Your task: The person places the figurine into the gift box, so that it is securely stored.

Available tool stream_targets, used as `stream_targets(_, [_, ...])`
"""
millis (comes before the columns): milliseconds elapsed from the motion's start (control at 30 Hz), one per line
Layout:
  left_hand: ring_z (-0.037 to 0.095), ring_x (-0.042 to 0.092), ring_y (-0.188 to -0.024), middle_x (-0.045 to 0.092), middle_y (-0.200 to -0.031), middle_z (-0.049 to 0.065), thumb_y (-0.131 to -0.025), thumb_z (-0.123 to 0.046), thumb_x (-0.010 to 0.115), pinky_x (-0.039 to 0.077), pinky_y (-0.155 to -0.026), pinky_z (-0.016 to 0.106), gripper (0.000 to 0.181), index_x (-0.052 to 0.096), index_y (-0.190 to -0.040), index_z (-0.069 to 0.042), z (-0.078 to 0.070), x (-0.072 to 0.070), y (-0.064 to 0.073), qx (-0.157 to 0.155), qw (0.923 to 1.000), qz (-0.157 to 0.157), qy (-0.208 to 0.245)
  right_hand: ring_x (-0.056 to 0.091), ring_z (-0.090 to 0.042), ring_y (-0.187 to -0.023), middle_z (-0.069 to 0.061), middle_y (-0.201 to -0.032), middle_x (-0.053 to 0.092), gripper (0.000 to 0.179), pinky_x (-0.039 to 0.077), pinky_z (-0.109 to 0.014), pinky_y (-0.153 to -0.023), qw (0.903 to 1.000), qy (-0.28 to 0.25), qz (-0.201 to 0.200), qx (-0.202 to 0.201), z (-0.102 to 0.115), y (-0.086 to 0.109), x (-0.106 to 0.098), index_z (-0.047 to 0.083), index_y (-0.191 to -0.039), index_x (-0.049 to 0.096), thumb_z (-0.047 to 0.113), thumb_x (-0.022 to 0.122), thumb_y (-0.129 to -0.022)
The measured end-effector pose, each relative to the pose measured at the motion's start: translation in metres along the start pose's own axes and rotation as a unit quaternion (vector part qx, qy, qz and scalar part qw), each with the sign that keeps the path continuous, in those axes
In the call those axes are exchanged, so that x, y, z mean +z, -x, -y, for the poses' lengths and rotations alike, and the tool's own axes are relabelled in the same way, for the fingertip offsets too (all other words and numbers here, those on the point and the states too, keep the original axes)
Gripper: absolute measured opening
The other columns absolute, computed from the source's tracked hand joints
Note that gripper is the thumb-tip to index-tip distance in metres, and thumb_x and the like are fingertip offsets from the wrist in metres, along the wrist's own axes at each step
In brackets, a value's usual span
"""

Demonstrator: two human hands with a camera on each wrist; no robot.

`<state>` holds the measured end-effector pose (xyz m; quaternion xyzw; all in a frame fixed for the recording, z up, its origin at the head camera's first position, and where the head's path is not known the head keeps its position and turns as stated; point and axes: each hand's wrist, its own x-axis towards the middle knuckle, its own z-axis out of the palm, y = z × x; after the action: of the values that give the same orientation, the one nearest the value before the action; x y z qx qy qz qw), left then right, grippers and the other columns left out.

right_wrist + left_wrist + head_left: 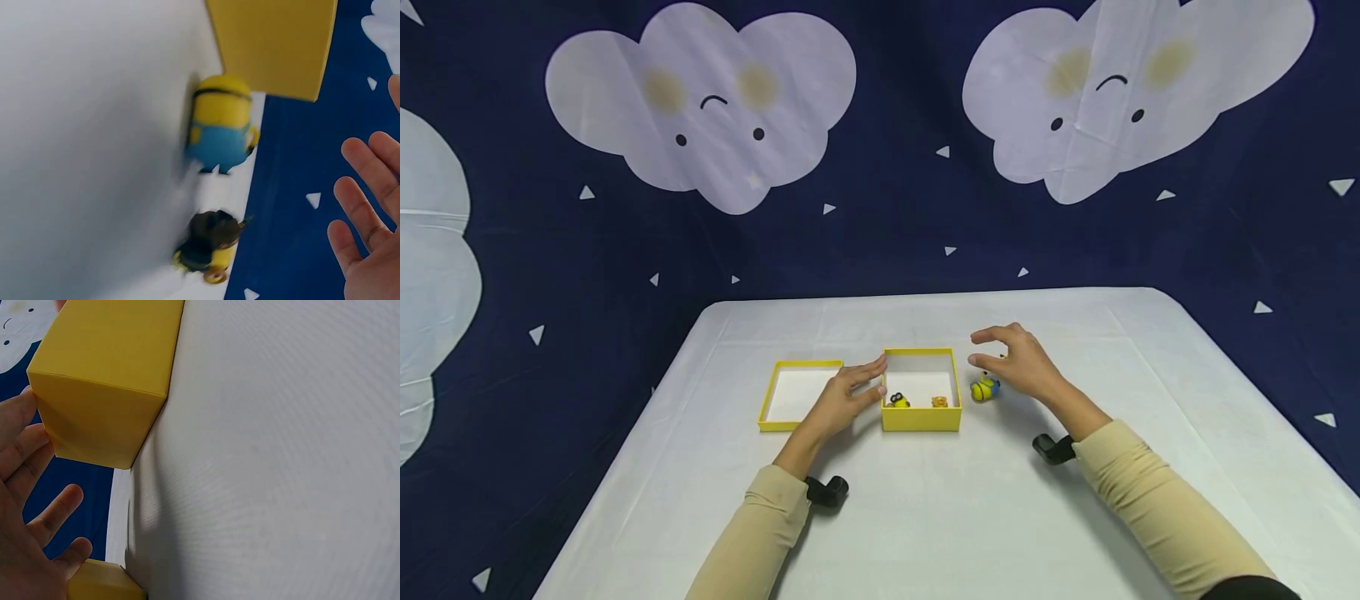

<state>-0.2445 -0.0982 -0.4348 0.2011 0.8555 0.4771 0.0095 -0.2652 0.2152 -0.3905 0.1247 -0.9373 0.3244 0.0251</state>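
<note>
An open yellow box stands on the table with a white interior. Inside it lie a small yellow minion figure and a small orange figure. My left hand touches the box's left side with extended fingers. Right of the box, my right hand hovers with fingers spread, holding nothing. Under it is a minion figure in blue overalls, close to the box wall. Another figure, dark and yellow, sits beside that minion, blurred in the right wrist view and mostly hidden by my hand in the head view.
A shallow yellow lid lies with its white inside up, left of the box and partly behind my left hand. White cloth covers the table. Behind it hangs a dark blue curtain printed with clouds and triangles.
</note>
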Motion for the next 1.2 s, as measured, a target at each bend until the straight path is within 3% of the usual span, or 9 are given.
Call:
stream_targets(267, [0.023,0.037,-0.137,0.046,-0.144,-0.009,-0.09,-0.023,0.063,0.005,-0.122,0.049,0.046,0.053,-0.134,-0.013,0.0,0.0,0.0,-0.002,1.0,-0.001,-0.002,0.045,-0.038,-0.117,-0.015,-0.127,0.054,0.048,0.041,-0.053,-0.094,0.9996,0.012,0.0,0.027,-0.023,-0.003,0.003,0.016,-0.125,0.06,0.042,0.066,-0.086])
stream_targets(833, [0.026,0.037,-0.137,0.045,-0.145,-0.01,-0.09,-0.025,0.063,0.005,-0.122,0.049,0.046,0.052,-0.134,-0.016,0.0,0.0,0.0,-0.001,1.0,0.0,-0.004,0.048,-0.032,-0.111,-0.016,-0.116,0.064,0.038,0.036,-0.044,-0.086,0.9964,0.069,-0.045,-0.022,-0.046,-0.005,0.009,0.007,-0.117,0.064,0.024,0.069,-0.084])
stream_targets(1200, [0.023,0.038,-0.136,0.046,-0.144,-0.01,-0.09,-0.024,0.064,0.008,-0.122,0.049,0.046,0.053,-0.134,-0.017,0.0,0.0,0.001,0.0,1.0,-0.004,0.001,0.048,-0.034,-0.115,-0.014,-0.122,0.064,0.045,0.035,-0.049,-0.092,0.9899,0.121,-0.035,-0.064,-0.051,-0.006,0.011,0.007,-0.121,0.061,0.025,0.073,-0.081])
